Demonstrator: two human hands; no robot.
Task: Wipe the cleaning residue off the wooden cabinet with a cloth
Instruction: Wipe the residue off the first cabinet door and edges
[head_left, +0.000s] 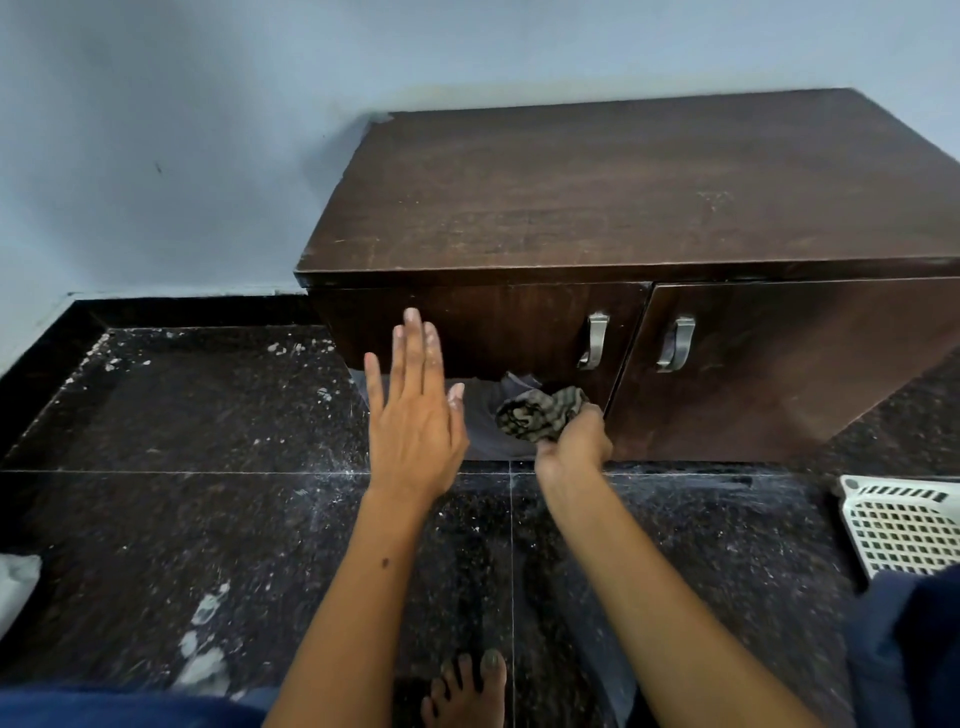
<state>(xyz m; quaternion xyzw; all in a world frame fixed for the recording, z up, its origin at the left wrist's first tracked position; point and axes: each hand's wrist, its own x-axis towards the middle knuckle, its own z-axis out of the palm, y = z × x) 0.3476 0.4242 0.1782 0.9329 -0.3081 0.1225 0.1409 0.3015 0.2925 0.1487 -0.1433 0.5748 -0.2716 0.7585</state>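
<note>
- The wooden cabinet (597, 192) stands against the far wall, right of centre; you face its front, with the left door (493, 332) and the right door (779, 364) meeting at a pair of metal handles (595, 340).
- The dark stone floor (208, 493) on the near and left side carries white flecks and smears. A white slatted basket (904, 525) sits at the right edge.
- Your left hand (415, 410) is spread flat with straight fingers, holding nothing, raised in front of the lower left door. White residue clings to the fingertips. Whether it touches the wood, you cannot tell from here.
- Your right hand (574, 444) grips the cloth (540, 415), a bunched striped rag, low against the left door near the seam between the doors.
- By the look of it, you are wiping the lower door front, and the top shows only faint streaks.
- The next move, in my judgement, calls for firm pressure with the cloth across the door. Work round the handles, and fold to a clean face when it loads up.
- No brand, label or writing can be read anywhere.
</note>
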